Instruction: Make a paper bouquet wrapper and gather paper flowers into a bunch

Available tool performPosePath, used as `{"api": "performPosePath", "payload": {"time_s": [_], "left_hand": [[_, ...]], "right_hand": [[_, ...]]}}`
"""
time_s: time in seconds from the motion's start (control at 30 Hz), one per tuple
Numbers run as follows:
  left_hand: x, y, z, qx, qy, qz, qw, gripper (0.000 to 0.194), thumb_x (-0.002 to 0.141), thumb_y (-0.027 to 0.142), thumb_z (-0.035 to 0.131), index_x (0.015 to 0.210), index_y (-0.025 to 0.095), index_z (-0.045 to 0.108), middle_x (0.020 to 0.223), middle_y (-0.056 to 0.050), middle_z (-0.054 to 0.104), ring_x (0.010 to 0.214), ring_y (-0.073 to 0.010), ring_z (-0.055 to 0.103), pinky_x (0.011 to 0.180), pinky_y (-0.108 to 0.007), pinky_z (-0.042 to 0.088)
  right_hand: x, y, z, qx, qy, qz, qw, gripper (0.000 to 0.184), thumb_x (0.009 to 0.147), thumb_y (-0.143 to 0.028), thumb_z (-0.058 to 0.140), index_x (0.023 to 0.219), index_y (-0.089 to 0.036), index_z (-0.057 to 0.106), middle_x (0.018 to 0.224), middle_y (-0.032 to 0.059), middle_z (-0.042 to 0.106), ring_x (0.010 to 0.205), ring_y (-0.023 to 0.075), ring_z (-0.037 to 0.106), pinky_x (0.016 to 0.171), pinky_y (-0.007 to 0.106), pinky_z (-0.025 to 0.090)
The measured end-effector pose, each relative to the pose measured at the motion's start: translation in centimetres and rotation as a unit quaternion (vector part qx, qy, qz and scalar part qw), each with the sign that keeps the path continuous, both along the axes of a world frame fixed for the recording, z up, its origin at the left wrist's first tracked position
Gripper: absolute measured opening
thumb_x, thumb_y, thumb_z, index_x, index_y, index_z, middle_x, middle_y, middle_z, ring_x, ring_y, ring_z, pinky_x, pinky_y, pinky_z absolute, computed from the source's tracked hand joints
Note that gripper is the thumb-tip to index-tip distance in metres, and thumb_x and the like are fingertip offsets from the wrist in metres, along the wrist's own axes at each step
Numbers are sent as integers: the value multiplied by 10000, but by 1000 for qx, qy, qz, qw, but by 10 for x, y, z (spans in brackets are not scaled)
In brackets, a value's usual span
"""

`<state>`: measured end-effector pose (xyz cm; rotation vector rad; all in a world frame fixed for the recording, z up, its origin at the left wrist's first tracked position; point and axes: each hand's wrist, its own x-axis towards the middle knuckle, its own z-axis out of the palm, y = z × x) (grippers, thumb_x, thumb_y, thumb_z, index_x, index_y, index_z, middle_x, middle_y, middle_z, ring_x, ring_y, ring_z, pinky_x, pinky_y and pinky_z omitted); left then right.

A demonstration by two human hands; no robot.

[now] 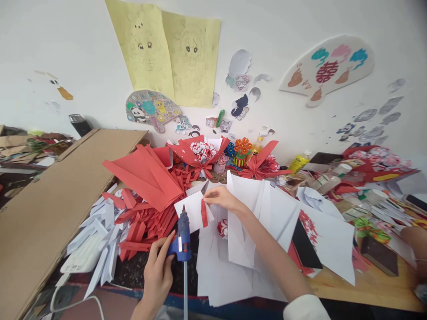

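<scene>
"Head view, largest item first: what do you record from your station?"

"I record a cardboard panel (76,195) along the left, then a white stack (233,280) partly under the right forearm (270,255). Left hand (158,269): fingers wrapped round the gun (183,238); I cannot tell whether its trigger is squeezed. Right hand (222,198): thumb and fingertips pinching the card (192,215) at its upper right, by the top of the strip (204,214)."

"Where exactly is the card?"

"Held up beyond the gun, between the red pile (147,226) and the white stack. The strip runs down its right part. In my view the nozzle (183,210) overlaps the card; contact I cannot confirm."

"Your finding on good practice?"

"I would keep the card steady, bring the nozzle close without scraping, and lay a thin, even line. A light squeeze should serve; surplus glue would likely ooze past so narrow a strip."

"Any hazard?"

"Fingertips. They sit right by the strip; I would keep them clear of fresh glue and the presumably hot nozzle."
</scene>
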<state>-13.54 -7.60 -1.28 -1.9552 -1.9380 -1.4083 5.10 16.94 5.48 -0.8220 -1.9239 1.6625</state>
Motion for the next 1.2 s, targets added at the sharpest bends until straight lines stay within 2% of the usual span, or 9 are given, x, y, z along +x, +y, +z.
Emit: {"api": "performPosePath", "payload": {"time_s": [0.23,0.4,0.5,0.63,0.77,0.87,0.97,1.07,1.2], "left_hand": [[1,-9,11,4,-45,-9,999,447,959,177,443,1390,280,499,1143,-65,575,1028,-213,599,864,-321,495],[6,-15,21,-45,-99,-68,992,355,977,250,440,1312,264,558,1139,-66,603,1006,-202,626,828,-299,512],[8,-21,18,-85,-127,-113,982,349,984,321,445,1300,264,581,1209,-74,636,1091,-229,631,905,-326,515],[22,-29,11,-113,-134,-151,973,393,984,434,434,1283,268,629,1244,-67,685,1178,-260,620,1018,-361,487],[50,-33,13,-149,-184,-196,952,467,981,505,391,1241,233,668,1188,-95,710,1105,-273,660,944,-367,538],[67,-32,16,-172,-201,-219,939,502,972,550,381,1205,227,688,1153,-97,719,1084,-270,666,934,-352,537],[77,-31,14,-180,-208,-206,939,520,954,591,391,1149,233,716,1128,-86,729,1087,-269,664,973,-345,512],[83,-32,12,-198,-209,-194,938,536,939,615,400,1130,235,725,1125,-80,734,1104,-280,657,987,-356,506],[90,-32,13,-199,-208,-183,940,505,942,587,422,1141,236,726,1157,-83,728,1142,-283,643,1002,-354,501]], "right_hand": [[-13,-7,-2,158,-132,-19,978,108,777,-205,679,836,-143,744,795,64,709,777,188,666,764,289,503],[-17,-28,17,283,-199,-51,937,192,872,-141,574,950,-160,749,1013,117,690,1017,244,610,915,345,433],[15,-46,41,319,-209,-69,922,271,943,-186,523,1153,-182,694,1155,111,650,1121,236,564,987,361,407],[92,-95,60,351,-221,-165,895,349,965,-281,546,1312,-270,579,1259,47,599,1162,189,555,1019,346,428],[149,-162,25,387,-243,-288,841,355,962,-325,566,1312,-275,546,1256,37,584,1159,178,554,1006,332,455],[160,-197,-19,442,-270,-313,796,395,952,-336,584,1327,-228,523,1256,67,579,1166,206,541,1005,360,458],[157,-212,-48,494,-291,-347,743,482,910,-410,638,1320,-177,533,1261,100,580,1154,262,542,988,421,458],[154,-216,-57,504,-290,-373,723,438,905,-399,651,1261,-158,568,1233,98,601,1133,260,559,969,412,462],[155,-217,-58,489,-264,-397,731,241,941,-265,616,1168,-183,606,1165,50,638,1063,185,603,923,320,473]]}}
